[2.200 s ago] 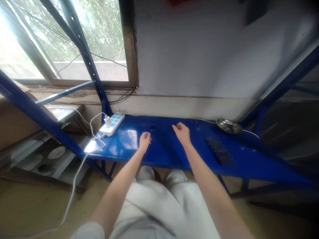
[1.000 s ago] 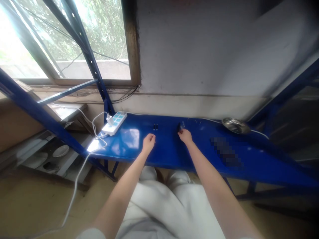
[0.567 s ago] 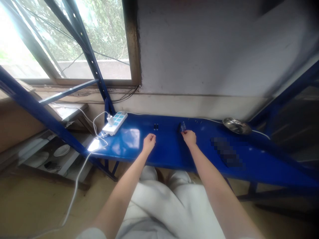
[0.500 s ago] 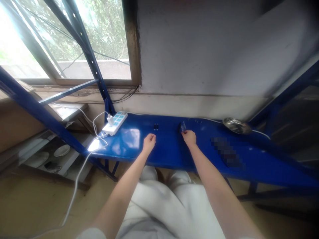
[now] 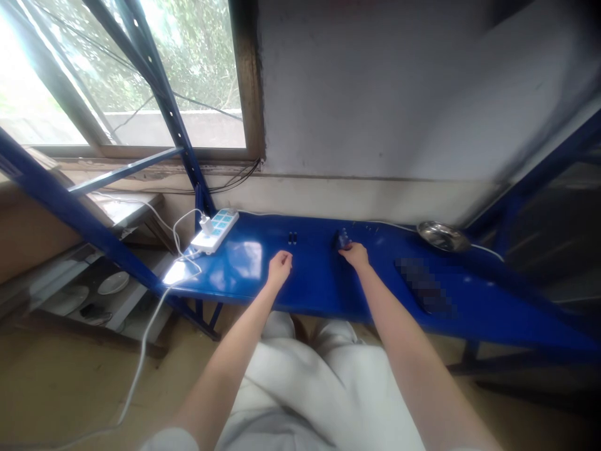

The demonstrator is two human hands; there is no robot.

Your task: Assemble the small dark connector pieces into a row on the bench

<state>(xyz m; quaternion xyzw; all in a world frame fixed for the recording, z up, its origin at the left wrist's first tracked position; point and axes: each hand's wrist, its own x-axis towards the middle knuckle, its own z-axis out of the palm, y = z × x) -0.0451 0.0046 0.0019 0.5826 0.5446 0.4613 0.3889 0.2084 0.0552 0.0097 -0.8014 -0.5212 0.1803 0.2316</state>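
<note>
My left hand [image 5: 280,269] is closed above the front part of the blue table, its fingers curled together; whether anything is inside cannot be made out. Just beyond it, two small dark cylinders [image 5: 292,238] with pale ends stand or lie side by side on the tabletop. Farther right, my right hand [image 5: 355,255] pinches the near edge of a small dark piece with clear bumps [image 5: 344,237]. Its exact kind is too small to tell, and my fingers hide part of it.
The blue table [image 5: 312,275] runs along the wall. A white power strip [image 5: 216,230] with a plugged-in charger sits left. Tiny pieces [image 5: 370,228] lie near the back. At right are a shiny metal bowl [image 5: 442,236] and a blurred dark object [image 5: 426,287].
The small dark piece has shifted slightly left and turned a little in my right hand. My left hand stays closed in nearly the same place. The whole view has moved slightly.
</note>
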